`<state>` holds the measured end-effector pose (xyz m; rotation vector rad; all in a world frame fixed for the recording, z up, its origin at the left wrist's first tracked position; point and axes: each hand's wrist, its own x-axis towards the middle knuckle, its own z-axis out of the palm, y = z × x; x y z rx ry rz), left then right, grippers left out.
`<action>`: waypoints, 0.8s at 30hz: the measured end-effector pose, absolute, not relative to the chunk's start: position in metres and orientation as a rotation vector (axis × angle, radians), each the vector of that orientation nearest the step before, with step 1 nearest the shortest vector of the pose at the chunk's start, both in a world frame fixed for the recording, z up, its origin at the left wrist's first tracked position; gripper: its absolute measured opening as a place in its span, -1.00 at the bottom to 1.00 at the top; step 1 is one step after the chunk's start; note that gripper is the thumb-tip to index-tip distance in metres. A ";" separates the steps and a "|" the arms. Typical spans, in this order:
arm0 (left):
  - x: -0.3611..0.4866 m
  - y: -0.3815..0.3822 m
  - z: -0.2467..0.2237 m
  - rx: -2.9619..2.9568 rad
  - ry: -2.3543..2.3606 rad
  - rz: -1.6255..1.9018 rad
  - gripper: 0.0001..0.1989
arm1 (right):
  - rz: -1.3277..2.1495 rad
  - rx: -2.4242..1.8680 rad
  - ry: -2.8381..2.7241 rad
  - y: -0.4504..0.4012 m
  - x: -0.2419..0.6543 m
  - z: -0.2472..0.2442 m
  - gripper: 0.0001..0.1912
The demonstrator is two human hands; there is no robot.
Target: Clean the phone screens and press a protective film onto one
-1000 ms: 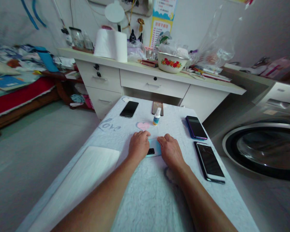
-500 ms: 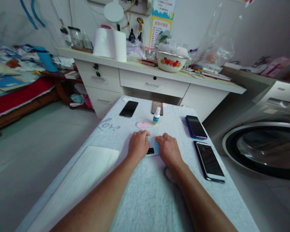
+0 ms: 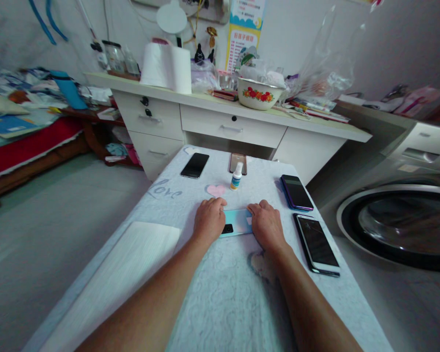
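A light blue phone (image 3: 239, 222) lies back up and sideways on the cloth-covered table (image 3: 220, 303), its black camera block near the left end. My left hand (image 3: 209, 218) is closed on its left end. My right hand (image 3: 267, 224) rests at the right end with its fingers bent together; something small under the fingertips is too hidden to make out. Just beyond the phone stand a small white spray bottle (image 3: 236, 177) with a blue and yellow label and a pink heart print (image 3: 216, 190) on the cloth.
A black phone (image 3: 195, 165) lies at the back left, a brownish phone or case (image 3: 238, 163) at the back. Two stacks of phones, one dark (image 3: 297, 192) and one white-framed (image 3: 318, 244), lie on the right. A pale sheet (image 3: 121, 278) covers the left side.
My right hand has moved to the right along the phone, and more of the light blue back shows between my hands. My left hand has stayed at the left end.
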<state>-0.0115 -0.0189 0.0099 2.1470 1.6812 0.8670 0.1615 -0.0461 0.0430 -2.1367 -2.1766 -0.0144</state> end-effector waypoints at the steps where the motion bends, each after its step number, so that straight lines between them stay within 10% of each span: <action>1: -0.011 -0.019 0.010 2.145 1.681 0.867 -0.74 | -0.019 -2.152 -2.171 -0.046 0.162 0.043 -0.63; 24: -0.011 -0.018 0.008 2.155 1.667 0.880 -0.73 | 0.008 -2.028 -2.309 -0.052 0.146 0.045 -0.63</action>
